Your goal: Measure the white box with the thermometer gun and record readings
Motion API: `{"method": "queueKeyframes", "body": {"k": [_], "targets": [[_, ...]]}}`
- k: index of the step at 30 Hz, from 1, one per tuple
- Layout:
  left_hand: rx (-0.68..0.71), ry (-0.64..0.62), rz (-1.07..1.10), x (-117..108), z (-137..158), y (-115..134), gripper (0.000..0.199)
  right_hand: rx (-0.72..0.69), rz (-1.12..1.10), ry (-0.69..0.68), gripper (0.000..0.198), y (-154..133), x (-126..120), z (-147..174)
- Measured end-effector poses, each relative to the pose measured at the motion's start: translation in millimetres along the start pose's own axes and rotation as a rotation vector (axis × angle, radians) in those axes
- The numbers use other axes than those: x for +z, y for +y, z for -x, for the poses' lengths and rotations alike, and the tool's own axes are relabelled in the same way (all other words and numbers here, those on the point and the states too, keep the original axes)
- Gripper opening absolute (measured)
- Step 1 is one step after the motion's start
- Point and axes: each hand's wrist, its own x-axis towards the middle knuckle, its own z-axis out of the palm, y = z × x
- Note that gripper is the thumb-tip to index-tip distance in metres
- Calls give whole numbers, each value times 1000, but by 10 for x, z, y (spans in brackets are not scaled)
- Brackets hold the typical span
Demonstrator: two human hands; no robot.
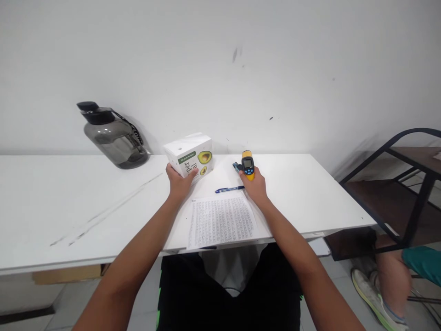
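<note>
My left hand [181, 185] is closed around the lower left of a white box [189, 151] with avocado pictures, its thumb on the printed front. The box is tilted above the back of the white table. My right hand [256, 185] grips a yellow and black infrared thermometer [247, 164], whose small screen and blue buttons face me. Just left of it shows a small dark blue item [237, 166] that I cannot make out. Below, a blue pen [228, 189] lies beside my right hand. A sheet of paper [222, 220] covered in rows of writing lies nearer to me.
A large grey water bottle [119, 140] with a black lid stands at the back left of the white table [86, 202], by the wall. To the right are a dark shelf frame [418, 207] and another person's leg [392, 271]. A cardboard piece [67, 274] is under the table.
</note>
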Motion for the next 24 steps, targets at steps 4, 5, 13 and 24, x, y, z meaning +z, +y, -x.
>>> {"method": "queueKeyframes", "body": {"k": [4,5,13,24], "targets": [[-13,-8,-27,-1,15,34,81,43,-5,-34,43,28,-59,-108],[-12,-10,-25,-1,19,42,81,61,20,-39,41,41,-80,-141],[3,-13,11,11,20,25,79,187,552,15,58,219,-272,-308],[-16,-32,-34,2,24,42,84,133,742,-65,50,347,-275,-325]]}}
